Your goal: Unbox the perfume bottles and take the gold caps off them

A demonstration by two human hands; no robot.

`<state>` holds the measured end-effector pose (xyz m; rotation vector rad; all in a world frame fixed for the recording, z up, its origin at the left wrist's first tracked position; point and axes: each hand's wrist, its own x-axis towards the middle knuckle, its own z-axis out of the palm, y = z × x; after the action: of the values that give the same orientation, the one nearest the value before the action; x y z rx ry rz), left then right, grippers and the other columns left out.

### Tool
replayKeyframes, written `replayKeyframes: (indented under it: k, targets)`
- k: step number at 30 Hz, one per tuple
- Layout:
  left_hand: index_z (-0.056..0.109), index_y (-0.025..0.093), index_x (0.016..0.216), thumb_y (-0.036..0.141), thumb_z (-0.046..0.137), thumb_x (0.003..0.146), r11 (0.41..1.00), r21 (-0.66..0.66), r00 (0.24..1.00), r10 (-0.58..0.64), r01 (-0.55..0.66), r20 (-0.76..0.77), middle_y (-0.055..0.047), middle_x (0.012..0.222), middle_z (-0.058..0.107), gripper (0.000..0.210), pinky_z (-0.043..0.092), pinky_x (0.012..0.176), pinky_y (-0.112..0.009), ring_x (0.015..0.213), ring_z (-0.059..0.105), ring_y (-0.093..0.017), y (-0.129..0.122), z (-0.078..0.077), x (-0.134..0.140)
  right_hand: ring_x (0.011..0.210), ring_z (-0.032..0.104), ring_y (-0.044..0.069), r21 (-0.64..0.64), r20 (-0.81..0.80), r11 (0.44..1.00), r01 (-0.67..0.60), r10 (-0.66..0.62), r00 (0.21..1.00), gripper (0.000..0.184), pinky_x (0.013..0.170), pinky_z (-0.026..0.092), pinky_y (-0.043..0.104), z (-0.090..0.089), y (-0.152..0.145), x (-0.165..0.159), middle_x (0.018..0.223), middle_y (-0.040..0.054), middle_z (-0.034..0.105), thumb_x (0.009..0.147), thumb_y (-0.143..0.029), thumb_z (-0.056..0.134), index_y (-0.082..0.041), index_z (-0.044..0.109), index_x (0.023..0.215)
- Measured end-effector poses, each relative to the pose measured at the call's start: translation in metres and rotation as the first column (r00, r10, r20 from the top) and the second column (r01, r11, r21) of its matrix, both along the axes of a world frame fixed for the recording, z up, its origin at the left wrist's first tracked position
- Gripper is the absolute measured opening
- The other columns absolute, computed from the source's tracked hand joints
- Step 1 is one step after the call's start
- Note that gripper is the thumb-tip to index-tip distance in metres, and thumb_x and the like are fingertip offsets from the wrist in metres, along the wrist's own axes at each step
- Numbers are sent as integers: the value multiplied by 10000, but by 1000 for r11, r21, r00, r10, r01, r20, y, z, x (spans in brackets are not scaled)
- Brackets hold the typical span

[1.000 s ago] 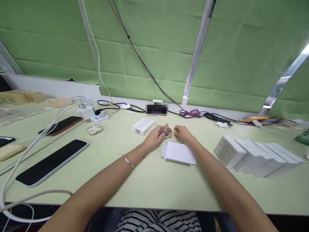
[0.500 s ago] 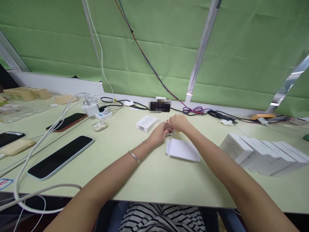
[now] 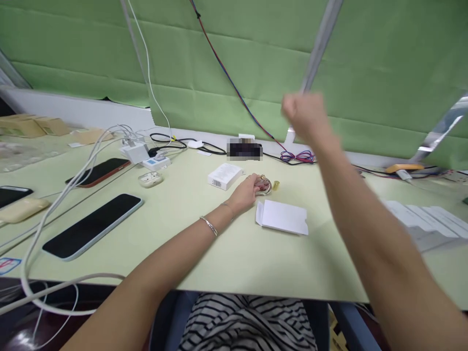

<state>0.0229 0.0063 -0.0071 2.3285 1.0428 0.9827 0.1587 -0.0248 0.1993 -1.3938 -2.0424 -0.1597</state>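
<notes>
My left hand (image 3: 245,194) rests on the table, its fingers wrapped round the side of a small clear perfume bottle (image 3: 263,186) with a gold neck and something reddish inside. Just right of the bottle a gold cap (image 3: 276,185) stands on the tabletop. High above the table, in front of the green blind, my right hand (image 3: 305,114) is blurred and its fingers look curled closed; whatever they may hold is hidden. A white carton (image 3: 283,217) with a flap lies flat near the bottle. Behind my left hand is a white box (image 3: 224,176) with a barcode.
A row of white boxes (image 3: 427,219) stands on the right, partly behind my right forearm. Phones, such as the large one (image 3: 95,226), lie on the left among white cables (image 3: 47,229) and a charger (image 3: 134,150). An earphone case (image 3: 150,179) sits nearby. Cables run along the back.
My right hand has risen from the bottle, up and to the right. The bottle and the gold cap show more clearly. My left hand stays at the bottle; the view has shifted slightly.
</notes>
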Motion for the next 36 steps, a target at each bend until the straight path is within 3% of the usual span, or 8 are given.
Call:
replayKeyframes:
  k: [3,5,12,15,21,25,30,36]
  targets:
    - [415,180,1161,136,393,840,1000,5,1000,25,-25,-17,-78,1109,555,325,428,871,-332,997,547,-196,0,0,-1,985,543,213,305,117,926,225,-270,956,543,743,285,253,53,-7,11,813,2,572,814,-326,106,-60,566,702]
    - [407,168,1189,141,392,847,998,24,998,50,-50,-26,-90,1114,534,344,409,897,-350,1020,524,-204,0,0,-2,985,554,208,198,240,931,308,-350,906,574,713,309,268,45,-10,19,915,64,589,844,-318,81,-31,579,845]
    - [457,154,1204,184,424,842,963,179,970,221,-201,-101,-108,1079,439,365,390,909,-360,1032,454,-232,4,3,-3,785,640,218,-307,477,846,436,-260,840,168,624,426,258,-124,6,58,859,168,682,782,-191,504,-95,638,819]
    - [449,159,1214,225,426,848,955,201,958,249,-219,-140,-104,1067,437,373,409,871,-346,1008,464,-232,9,5,2,816,635,219,-393,475,821,415,-205,856,169,642,434,265,-160,17,65,908,152,674,794,-202,491,-129,638,834]
    - [406,124,1251,318,371,878,937,251,939,293,-244,-181,-143,1126,469,422,370,903,-367,1058,450,-262,16,16,2,947,573,237,-380,417,834,401,-232,879,319,754,421,312,-166,12,65,1045,159,609,876,-312,367,-116,567,1031]
    - [415,115,1243,361,415,848,854,354,852,473,-381,-225,-194,1257,420,465,277,970,-439,1212,312,-331,20,23,-23,1031,506,220,-338,360,902,270,-141,922,370,867,373,335,-164,-25,67,1110,120,565,909,-357,276,-153,535,1076]
    - [479,120,1149,406,479,778,805,170,655,568,-569,-498,-233,1193,469,468,317,876,-504,1103,428,-399,24,31,-60,1188,361,282,-559,213,822,-108,268,939,683,960,292,431,-176,-68,61,1299,107,429,758,-594,471,-243,325,1326]
    - [459,169,1136,421,616,611,810,-36,669,459,-586,-585,-187,1075,537,603,388,807,-462,1025,490,-372,11,47,-75,1235,291,297,-531,215,846,-54,197,957,742,984,242,467,-195,-52,45,1357,139,349,789,-590,406,-230,177,1396]
